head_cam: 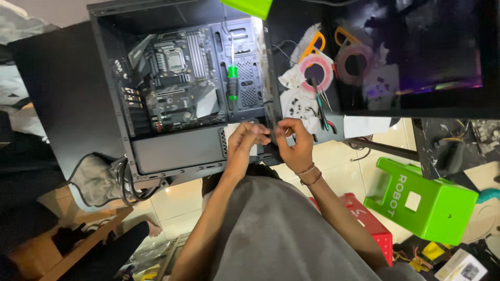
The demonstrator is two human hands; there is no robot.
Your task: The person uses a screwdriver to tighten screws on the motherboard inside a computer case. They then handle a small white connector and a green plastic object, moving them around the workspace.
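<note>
Both hands, left hand (244, 136) & right hand (295, 141), pinch the PC case (112, 104) edge; motherboard (177, 78) already in, screwdriver (232, 78) lies inside, side open.

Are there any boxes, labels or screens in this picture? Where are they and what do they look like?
Screen: top right on the black desk, a dark glossy rectangle with purple glow and reflections.
Small box: bottom right on the floor, pale cardboard with a dark picture on it.
Green stool: right on the floor, bright green plastic with white lettering on its side.
Red stool: beside the green one, partly hidden, with white markings.
</note>
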